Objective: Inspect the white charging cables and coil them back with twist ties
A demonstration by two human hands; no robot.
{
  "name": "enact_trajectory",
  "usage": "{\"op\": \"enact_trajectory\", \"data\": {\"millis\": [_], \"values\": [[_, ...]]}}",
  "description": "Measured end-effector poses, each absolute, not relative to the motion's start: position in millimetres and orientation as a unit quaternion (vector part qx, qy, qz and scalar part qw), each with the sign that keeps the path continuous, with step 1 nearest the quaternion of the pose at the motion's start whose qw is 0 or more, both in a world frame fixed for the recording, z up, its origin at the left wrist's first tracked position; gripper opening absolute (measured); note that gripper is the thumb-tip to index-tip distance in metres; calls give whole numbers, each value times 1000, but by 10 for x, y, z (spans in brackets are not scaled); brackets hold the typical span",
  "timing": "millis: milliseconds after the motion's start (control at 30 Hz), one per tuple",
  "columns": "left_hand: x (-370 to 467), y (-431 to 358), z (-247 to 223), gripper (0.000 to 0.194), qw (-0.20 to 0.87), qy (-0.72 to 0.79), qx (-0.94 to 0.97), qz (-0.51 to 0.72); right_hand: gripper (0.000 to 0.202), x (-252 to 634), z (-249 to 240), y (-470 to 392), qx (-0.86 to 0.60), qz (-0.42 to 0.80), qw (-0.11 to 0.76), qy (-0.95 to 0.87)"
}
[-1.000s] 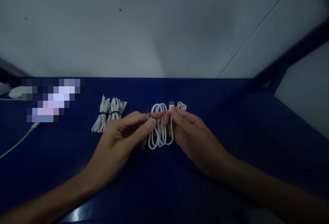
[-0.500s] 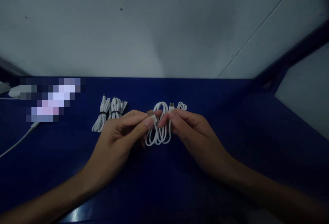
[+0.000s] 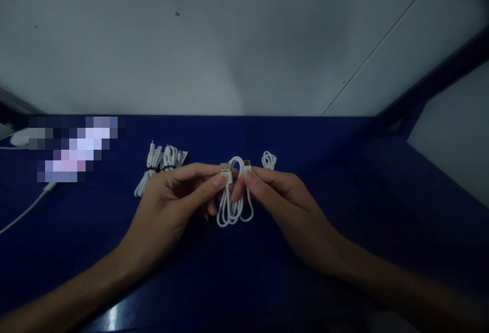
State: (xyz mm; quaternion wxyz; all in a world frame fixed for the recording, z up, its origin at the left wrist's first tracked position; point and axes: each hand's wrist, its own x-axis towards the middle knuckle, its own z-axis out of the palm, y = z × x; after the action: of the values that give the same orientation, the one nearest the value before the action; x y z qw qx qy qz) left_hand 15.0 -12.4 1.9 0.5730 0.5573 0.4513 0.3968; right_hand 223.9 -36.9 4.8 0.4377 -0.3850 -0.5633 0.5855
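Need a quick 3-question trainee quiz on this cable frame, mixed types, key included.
1. True or false: both hands grip the same looped white cable.
2. What binds the cable bundles left of the left hand?
3. The small loose coil lies: A) beyond the right hand, B) under the left wrist, C) off the blue table.
Key: 1 true; 2 dark ties; 3 A.

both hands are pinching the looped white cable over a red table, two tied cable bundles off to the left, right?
Not quite: the table is blue, not red, as the head view shows. The rest holds: left hand and right hand pinch the looped white cable, tied bundles to the left.
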Motion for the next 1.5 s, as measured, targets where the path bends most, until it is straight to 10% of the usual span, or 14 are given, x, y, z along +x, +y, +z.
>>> {"op": "enact_trajectory", "data": {"millis": [1500], "values": [[173,-142,-85,10,560,427,546,454,16,2251,-67,-310,-445,582,493,-470]]}}
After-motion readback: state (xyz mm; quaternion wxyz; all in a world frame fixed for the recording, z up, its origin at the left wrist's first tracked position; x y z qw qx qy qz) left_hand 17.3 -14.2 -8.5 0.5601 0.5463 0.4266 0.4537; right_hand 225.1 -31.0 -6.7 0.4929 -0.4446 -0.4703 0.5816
